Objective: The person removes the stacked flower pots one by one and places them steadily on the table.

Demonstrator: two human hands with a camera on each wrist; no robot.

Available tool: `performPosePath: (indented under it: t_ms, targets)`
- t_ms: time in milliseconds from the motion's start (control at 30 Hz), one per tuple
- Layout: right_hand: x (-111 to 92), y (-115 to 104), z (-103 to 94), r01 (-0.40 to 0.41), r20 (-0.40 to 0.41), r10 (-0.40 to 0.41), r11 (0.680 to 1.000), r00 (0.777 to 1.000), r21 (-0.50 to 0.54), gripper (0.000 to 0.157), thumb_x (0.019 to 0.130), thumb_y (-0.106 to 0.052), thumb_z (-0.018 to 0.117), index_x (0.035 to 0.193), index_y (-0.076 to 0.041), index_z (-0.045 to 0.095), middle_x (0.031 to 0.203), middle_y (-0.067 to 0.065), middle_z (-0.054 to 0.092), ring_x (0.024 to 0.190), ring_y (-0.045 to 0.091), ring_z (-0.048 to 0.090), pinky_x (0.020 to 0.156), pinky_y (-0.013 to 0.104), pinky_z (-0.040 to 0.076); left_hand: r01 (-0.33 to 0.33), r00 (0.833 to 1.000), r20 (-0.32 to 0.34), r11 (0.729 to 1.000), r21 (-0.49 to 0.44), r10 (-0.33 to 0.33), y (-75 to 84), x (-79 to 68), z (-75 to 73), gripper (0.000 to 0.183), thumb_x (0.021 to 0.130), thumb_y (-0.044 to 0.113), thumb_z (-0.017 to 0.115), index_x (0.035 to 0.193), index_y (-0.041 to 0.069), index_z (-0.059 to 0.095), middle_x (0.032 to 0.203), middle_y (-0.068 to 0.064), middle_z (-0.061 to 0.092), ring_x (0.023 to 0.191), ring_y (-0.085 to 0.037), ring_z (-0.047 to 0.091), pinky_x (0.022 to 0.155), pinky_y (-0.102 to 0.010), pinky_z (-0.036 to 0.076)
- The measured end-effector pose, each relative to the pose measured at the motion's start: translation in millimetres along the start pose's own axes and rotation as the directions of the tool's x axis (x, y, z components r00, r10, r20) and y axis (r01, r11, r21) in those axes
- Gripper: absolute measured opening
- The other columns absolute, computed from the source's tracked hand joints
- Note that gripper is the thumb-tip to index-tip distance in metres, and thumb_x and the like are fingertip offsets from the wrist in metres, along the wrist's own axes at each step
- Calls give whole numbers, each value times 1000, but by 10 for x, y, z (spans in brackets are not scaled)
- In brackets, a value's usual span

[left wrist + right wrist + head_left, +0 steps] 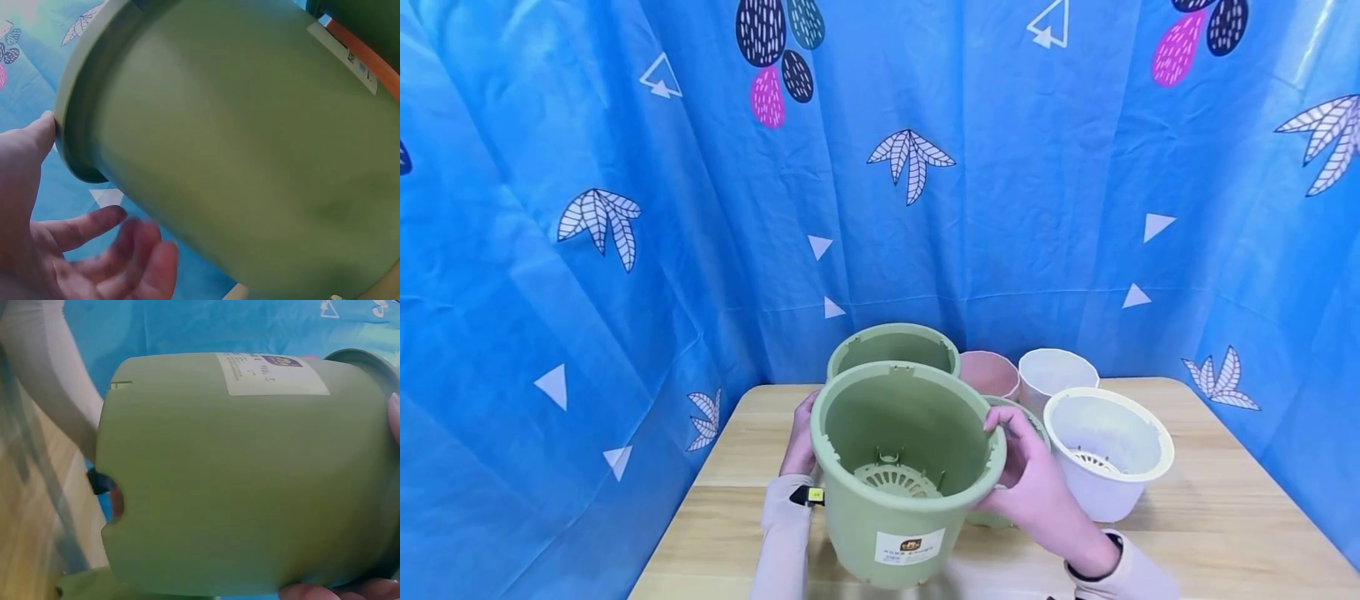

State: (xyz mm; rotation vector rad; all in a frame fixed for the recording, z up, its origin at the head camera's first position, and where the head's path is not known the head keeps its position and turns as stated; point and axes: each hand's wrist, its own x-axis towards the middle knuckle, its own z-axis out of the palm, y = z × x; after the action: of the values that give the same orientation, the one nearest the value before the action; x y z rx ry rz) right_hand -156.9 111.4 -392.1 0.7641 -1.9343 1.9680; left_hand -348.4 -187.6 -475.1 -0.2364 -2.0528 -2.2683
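Observation:
A large green plastic flowerpot (857,527) with a slotted bottom and a white label (910,547) is held up, its mouth tipped toward the head camera. My right hand (1037,487) grips its right side, thumb over the rim and the other fingers under the lip, as the right wrist view partly shows. On the opposite side is my left hand (801,435). The left wrist view has that thumb against the rim of the pot (219,137), while the other fingers are spread loosely beside the wall.
Behind the held flowerpot stands another large green pot (895,336). A pink pot (989,372), a white pot (1057,368), a smaller green pot (1037,423) and a white slotted pot (1101,492) stand to the right on the wooden table (1225,500). A blue patterned curtain (1037,167) surrounds the table.

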Motion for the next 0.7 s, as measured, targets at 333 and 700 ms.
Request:
performPosePath:
  t_ms: [333,700]
  targets:
    - [-118,263,122,-103,-3,103,993,995,-64,72,70,7,88,122,4,38,115,31,51,106,25,65,90,30,62,106,994,48,984,-141,-100,-99,22,-21,48,100,58,59,108,11,64,86,2,66,78,-11,65,70,-25,59]
    - [-154,470,133,-97,-11,97,994,995,-44,73,68,9,88,120,6,37,114,33,50,103,23,66,87,32,63,114,987,124,992,-52,-107,-88,92,-187,36,107,45,53,115,13,65,92,4,69,86,-9,68,79,-24,59]
